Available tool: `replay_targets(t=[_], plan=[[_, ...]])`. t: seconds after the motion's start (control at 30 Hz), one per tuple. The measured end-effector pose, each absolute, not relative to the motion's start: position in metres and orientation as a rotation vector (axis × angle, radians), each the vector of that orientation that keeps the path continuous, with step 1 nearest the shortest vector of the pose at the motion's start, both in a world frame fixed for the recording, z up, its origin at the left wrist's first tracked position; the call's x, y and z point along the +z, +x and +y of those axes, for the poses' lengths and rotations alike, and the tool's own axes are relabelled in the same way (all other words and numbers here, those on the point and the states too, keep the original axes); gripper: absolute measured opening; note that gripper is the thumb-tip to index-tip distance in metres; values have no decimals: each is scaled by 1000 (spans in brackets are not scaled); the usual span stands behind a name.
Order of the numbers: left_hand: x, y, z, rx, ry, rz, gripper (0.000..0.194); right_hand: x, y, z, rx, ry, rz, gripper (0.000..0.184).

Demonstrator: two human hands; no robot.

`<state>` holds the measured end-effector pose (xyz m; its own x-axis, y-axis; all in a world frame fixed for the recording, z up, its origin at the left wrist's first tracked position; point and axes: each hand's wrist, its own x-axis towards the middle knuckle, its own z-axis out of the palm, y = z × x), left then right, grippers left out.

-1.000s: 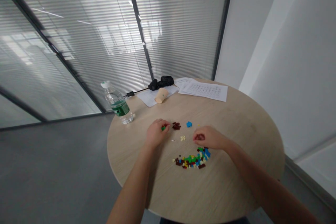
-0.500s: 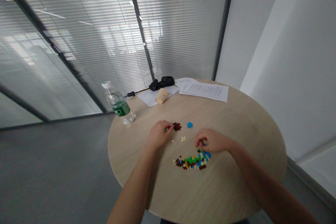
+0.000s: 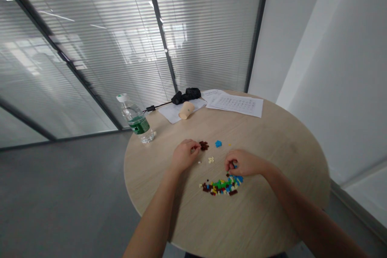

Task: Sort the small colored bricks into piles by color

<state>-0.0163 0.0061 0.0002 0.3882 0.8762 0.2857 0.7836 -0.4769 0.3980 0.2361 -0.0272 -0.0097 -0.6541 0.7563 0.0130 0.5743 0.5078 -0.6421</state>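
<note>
The right hand [image 3: 242,163] is closed into a small pinch, and between the thumb and the fingertips one small blue brick [image 3: 234,165] can be seen. This hand is just above the far edge of a mixed heap of small plastic bricks [image 3: 220,187], which has green, blue, yellow, cream and dark red pieces. The left hand [image 3: 183,156] is curled, with its fingertips pressed together just beside a little group of dark red bricks [image 3: 204,145]; I cannot tell if these fingers hold a piece.

Between the two hands lie a few cream bricks [image 3: 211,160], and further to the far side is a small group of blue bricks [image 3: 218,143]. The work in hand seems to be picking single bricks by colour, and such tiny pieces call for a careful fingertip grip.

All this is on a round light wood table [image 3: 256,217]. At its far left stand a clear water bottle with a green label [image 3: 136,121] and a paper cup on its side [image 3: 186,110], and at the far edge lie printed sheets [image 3: 234,105].
</note>
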Motion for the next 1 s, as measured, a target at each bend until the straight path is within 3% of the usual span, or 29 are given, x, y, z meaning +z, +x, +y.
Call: replay_targets(t=[0.3,0.53,0.77,1.0], plan=[[4,-14,3,689,2466,1420,21,-12,236,-27,926,-1152,-2434,9],[5,-11,2,677,2483,1373,20,-5,234,-30,923,-1203,-2391,23],[2,-12,3,703,2495,1369,20,-8,235,-29,916,-1172,-2421,12],[3,-12,2,695,2492,1360,20,-8,233,-29,916,-1202,-2399,12]])
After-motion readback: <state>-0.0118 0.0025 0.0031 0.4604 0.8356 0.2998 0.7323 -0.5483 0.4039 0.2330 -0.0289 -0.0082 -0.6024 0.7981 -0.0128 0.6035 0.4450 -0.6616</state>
